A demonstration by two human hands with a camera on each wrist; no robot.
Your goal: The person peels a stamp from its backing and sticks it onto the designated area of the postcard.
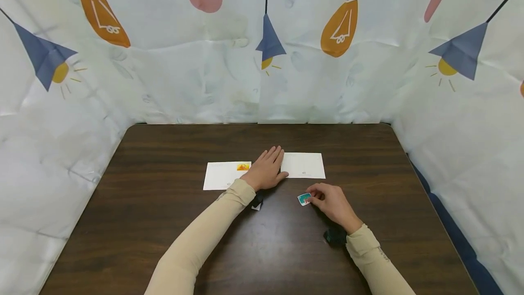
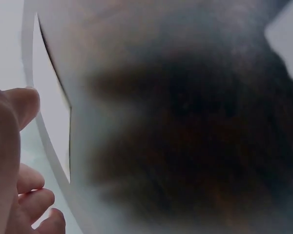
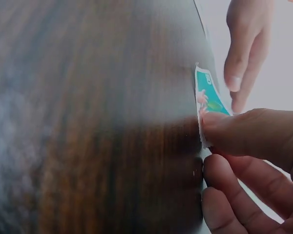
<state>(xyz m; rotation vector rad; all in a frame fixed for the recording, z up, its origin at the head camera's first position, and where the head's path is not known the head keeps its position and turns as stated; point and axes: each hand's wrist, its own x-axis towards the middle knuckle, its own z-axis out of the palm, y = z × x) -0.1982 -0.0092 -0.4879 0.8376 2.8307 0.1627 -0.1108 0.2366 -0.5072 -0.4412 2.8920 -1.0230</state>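
My right hand [image 1: 333, 201] pinches a small teal postage stamp [image 1: 304, 198] between thumb and fingers, low over the table in front of the right white envelope [image 1: 304, 166]. Up close in the right wrist view, the stamp [image 3: 210, 92] shows a white perforated edge and a pink figure, partly hidden by my thumb. My left hand [image 1: 266, 170] reaches forward with fingers extended, its fingertips at that envelope's left edge. Beside it lies a left envelope [image 1: 221, 176] with a yellow-orange stamp [image 1: 243, 166] at its upper right; the hand covers part of this envelope.
A dark wood-grain table [image 1: 163, 231] lies under everything. Just below my left wrist shows the corner of a small white piece [image 1: 256, 207], mostly hidden. Patterned white curtains [image 1: 204, 81] surround the table at the back and both sides.
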